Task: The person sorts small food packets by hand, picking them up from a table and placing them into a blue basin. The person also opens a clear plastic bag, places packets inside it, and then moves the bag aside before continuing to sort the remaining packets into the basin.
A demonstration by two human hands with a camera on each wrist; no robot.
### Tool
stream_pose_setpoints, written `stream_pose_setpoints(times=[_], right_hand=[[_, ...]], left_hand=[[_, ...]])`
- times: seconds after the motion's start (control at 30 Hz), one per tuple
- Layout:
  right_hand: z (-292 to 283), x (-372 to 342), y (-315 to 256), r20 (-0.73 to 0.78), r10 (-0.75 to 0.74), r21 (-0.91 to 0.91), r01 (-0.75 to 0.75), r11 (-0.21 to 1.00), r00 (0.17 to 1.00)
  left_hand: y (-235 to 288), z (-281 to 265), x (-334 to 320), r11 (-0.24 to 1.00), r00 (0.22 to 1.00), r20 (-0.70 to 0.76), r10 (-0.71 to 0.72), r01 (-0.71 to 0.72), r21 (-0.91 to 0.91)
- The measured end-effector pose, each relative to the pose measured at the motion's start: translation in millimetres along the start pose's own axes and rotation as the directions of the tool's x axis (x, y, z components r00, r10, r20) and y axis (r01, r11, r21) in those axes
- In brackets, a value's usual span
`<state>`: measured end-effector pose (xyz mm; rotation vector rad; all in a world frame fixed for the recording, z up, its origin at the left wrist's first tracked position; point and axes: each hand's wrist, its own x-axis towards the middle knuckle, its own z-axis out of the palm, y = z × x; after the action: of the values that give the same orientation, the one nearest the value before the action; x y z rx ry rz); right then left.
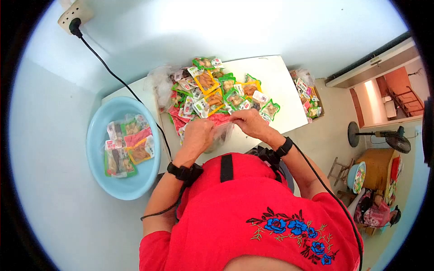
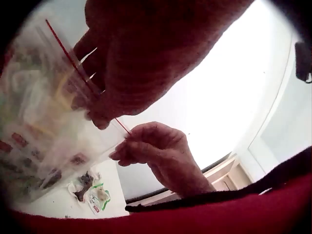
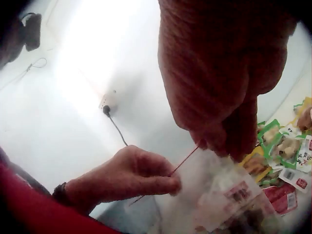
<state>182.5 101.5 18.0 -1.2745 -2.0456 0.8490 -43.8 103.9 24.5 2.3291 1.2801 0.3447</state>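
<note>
A clear zip bag [image 2: 44, 112] with a red seal line hangs between both hands, small food packets showing through its plastic. My left hand [image 1: 199, 135] pinches the seal strip toward one side. Further along the same strip, my right hand [image 1: 251, 123] pinches it between thumb and fingers. The red line [image 3: 187, 159] runs straight from one hand to the other in the right wrist view. Beyond the hands, a heap of small snack packets [image 1: 212, 88] in green, yellow, red and white covers part of the white table [image 1: 271, 67].
Left of the table stands a light blue basin [image 1: 97, 149] holding filled clear bags [image 1: 120, 165]. A black cord runs from a wall socket [image 1: 74, 16] past the basin. At right are a box of packets [image 1: 307, 95], a fan [image 1: 398, 140] and another person [image 1: 377, 212].
</note>
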Motion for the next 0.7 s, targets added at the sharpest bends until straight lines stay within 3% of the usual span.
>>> stream_pose_setpoints(times=[0.1, 0.13, 0.37, 0.43, 0.6, 0.7], right_hand=[[3, -6, 2, -0.057, 0.05, 0.037, -0.048, 0.998, 0.997], [4, -8, 2, -0.033, 0.129, 0.039, -0.127, 0.991, 0.991], [18, -8, -8, 0.001, -0.101, 0.007, 0.101, 0.995, 0.995], [18, -6, -4, 0.028, -0.097, -0.033, 0.098, 0.995, 0.995], [8, -5, 3, 0.054, -0.081, -0.066, 0.085, 0.994, 0.995], [-4, -2, 15, 0.103, -0.105, -0.011, 0.107, 0.994, 0.989]], left_hand=[[-5, 4, -7, 0.998, 0.997, -0.049, 0.058, -0.058, 0.002], [-6, 6, -10, 0.996, 0.994, -0.074, 0.085, -0.085, 0.007], [-3, 12, -9, 0.982, 0.974, -0.126, 0.188, -0.186, 0.032], [-4, 11, -9, 0.98, 0.973, -0.123, 0.197, -0.194, 0.034], [-6, 4, -19, 0.985, 0.974, -0.152, 0.169, -0.16, 0.07], [-12, -5, -36, 0.992, 0.988, -0.135, 0.071, -0.056, 0.111]])
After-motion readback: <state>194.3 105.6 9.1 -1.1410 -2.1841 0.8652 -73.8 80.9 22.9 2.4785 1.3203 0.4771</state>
